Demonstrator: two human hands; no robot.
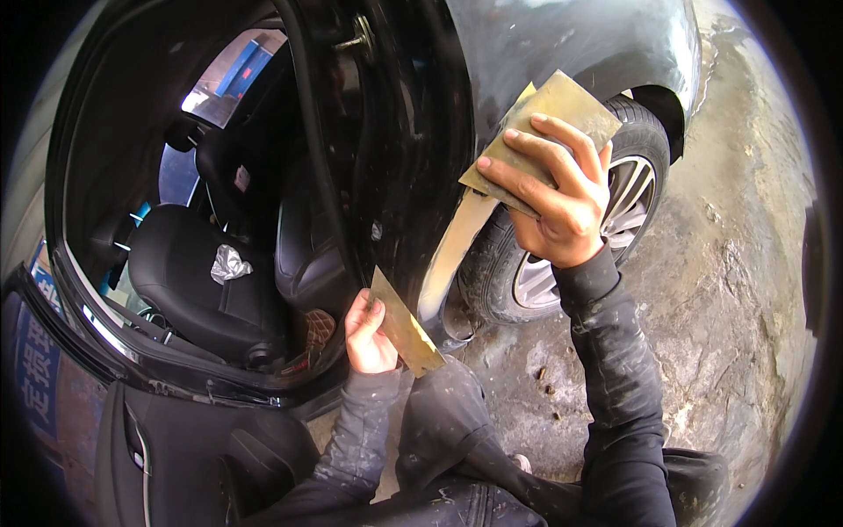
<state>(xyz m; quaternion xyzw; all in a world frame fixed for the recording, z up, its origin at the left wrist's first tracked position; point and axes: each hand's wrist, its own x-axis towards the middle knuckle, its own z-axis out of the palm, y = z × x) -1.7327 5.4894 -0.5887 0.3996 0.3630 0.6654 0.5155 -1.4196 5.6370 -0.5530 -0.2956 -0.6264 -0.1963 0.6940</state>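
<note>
My right hand is raised in front of the car's rear wheel arch. Its fingers are spread across the face of a thin, square, greyish-yellow putty spreader, gripping it; a yellow edge shows behind it. Lower and to the left, my left hand pinches a narrower flat putty spreader between thumb and fingers. Bright yellow marks run along its right edge. Between the hands, a beige filler patch covers the body edge ahead of the wheel. Neither spreader visibly touches that patch, though the right one partly overlaps it in view.
The rear wheel stands below the dark fender. An open doorway at left shows a black seat with crumpled silvery wrapping. The open door is at lower left. Rough concrete floor lies at right.
</note>
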